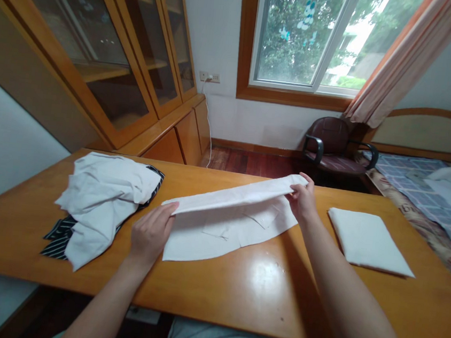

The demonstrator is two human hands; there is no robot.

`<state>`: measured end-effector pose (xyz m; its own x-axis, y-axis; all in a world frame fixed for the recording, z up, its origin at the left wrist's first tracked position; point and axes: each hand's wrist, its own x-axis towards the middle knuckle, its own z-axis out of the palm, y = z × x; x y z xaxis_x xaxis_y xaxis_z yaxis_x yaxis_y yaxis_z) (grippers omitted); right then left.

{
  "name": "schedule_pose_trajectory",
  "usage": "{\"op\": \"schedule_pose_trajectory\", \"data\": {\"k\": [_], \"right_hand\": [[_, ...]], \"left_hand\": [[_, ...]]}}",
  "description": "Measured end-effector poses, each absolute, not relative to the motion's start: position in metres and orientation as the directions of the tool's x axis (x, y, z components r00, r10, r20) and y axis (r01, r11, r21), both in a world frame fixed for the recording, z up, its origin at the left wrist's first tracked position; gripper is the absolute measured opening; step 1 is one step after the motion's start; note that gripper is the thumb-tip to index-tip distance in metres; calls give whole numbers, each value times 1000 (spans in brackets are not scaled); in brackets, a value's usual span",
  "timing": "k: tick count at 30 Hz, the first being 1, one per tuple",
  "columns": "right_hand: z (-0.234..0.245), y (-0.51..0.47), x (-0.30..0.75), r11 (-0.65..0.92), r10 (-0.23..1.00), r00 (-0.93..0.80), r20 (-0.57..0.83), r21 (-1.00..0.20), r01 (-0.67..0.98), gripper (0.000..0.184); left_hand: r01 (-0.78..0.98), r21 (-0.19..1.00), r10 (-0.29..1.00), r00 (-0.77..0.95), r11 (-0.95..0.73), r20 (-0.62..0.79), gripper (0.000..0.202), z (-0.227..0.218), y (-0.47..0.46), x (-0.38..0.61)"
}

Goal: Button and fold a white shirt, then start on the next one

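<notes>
A white cloth garment (205,242) with creases lies on the wooden table in front of me. Its far edge is lifted and doubled over into a long strip between my two hands. My left hand (152,231) pinches the left end of that strip, low over the table. At the right end, my right hand (302,196) grips the strip between thumb and fingers, a little farther from me. The lower part of the cloth rests flat on the tabletop, its near edge curved.
A rumpled white cloth heap (105,194) with a black striped piece (58,243) lies on the table (236,294) at left. A folded white cloth (369,240) sits at right. Beyond stand a cabinet (165,125), an armchair (329,142) and a bed (422,173).
</notes>
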<state>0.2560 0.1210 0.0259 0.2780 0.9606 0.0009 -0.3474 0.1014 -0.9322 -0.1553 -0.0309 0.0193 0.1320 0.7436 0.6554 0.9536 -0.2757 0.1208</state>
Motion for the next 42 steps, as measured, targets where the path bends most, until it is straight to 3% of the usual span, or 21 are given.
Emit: {"op": "schedule_pose_trajectory", "data": {"k": [5,9,17,24,27,31,35,38,42], "right_hand": [[-15,96,276,-21,916,366,-164,-931,-364,66],[-46,79,289,-96,869,424,-254,-928,-361,68],[-52,60,298,-24,899,398,-183,-928,-372,70],[-55,58,299,60,888,439,-135,-913,-403,63],[-55,59,303,-13,893,427,-143,-956,-292,64],[-52,57,315,-106,913,396,-103,-994,-13,56],[-51,51,330,-179,931,359,-69,-942,284,50],[-54,45,337,-181,944,322,-72,-929,322,50],[-59,38,342,-135,964,252,-82,-970,200,54]], "left_hand": [[859,33,703,396,-511,590,26,-7,-58,-152],[795,22,685,508,-606,523,22,-26,-74,-147],[848,138,809,422,-512,408,19,-45,-86,-152],[841,127,814,454,-526,363,20,-50,-85,-155],[840,112,807,460,-530,370,19,-48,-85,-154],[836,92,793,471,-541,387,20,-44,-87,-152],[879,79,829,409,-470,382,19,-45,-90,-152],[896,105,861,374,-431,344,21,-47,-91,-152],[895,120,876,381,-430,296,21,-47,-90,-152]]}}
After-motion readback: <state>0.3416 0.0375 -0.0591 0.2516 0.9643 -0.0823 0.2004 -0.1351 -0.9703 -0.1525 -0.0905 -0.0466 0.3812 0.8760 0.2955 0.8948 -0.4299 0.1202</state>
